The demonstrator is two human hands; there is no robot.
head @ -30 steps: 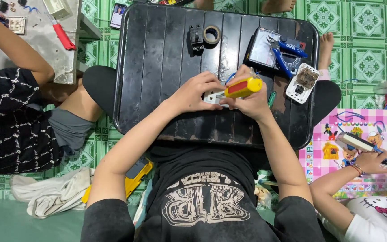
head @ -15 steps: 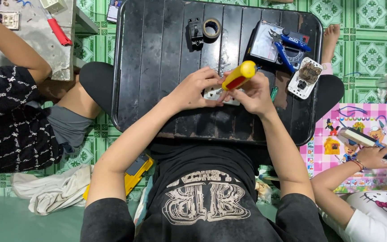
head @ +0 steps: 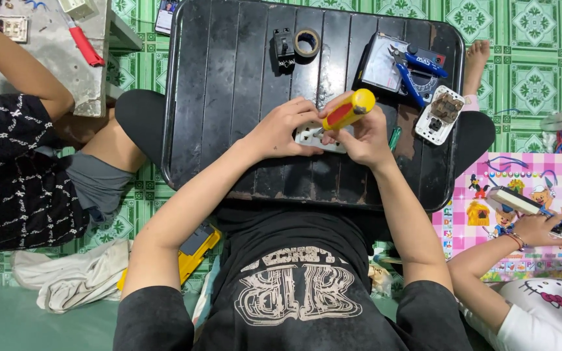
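Head view, looking down on a black slatted bench over the person's lap.

Left hand: fingers curled, pressing down on a white socket plate, which lies flat near the middle of the bench, closer to the near edge. The hand covers the plate's left part.

Right hand: closed around a screwdriver with a yellow handle and a red patch. The handle tilts up toward the far right; the tip points down-left onto the plate. Whether the tip sits in a screw cannot be told.

Other items on the bench:
- small black part and a tape roll, side by side near the far edge.
- blue-handled pliers lying on a meter at the far right corner.
- second white socket, opened with its inside showing, near the right edge.
- thin green tool just right of the right hand.

Off the bench: a co-worker's arm reaches over a grey slab at the left, where a red-handled tool lies. Another person's hand holds a white tool over a pink picture mat at the right. A yellow case lies on the floor by the person's left elbow.
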